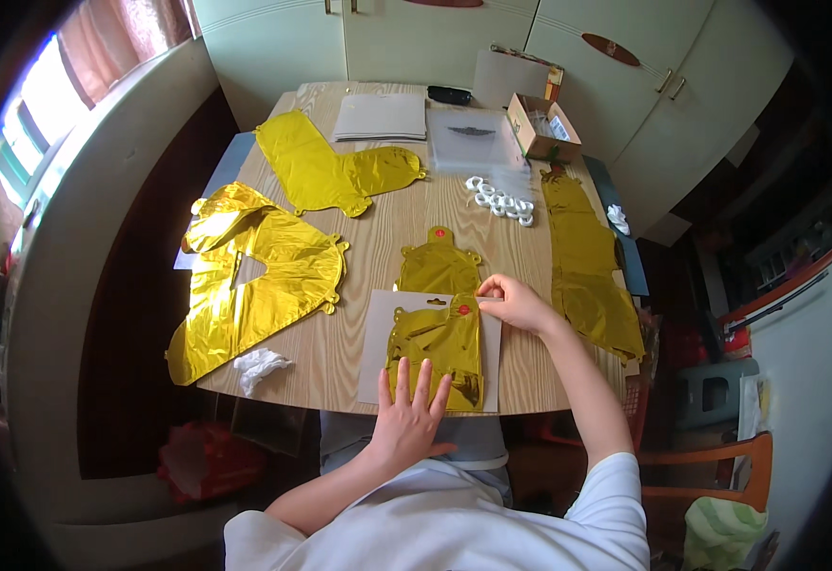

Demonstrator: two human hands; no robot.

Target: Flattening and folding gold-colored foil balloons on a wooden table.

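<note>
Left hand [408,416] covers foil balloon [438,344] lower edge; right hand [514,302] pinches top.

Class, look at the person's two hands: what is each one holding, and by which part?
The right hand pinches the top edge of the flat gold foil balloon. The left hand presses flat on its lower end, gripping nothing.

Pale cabinets [435,38], bright window [45,105]
</note>
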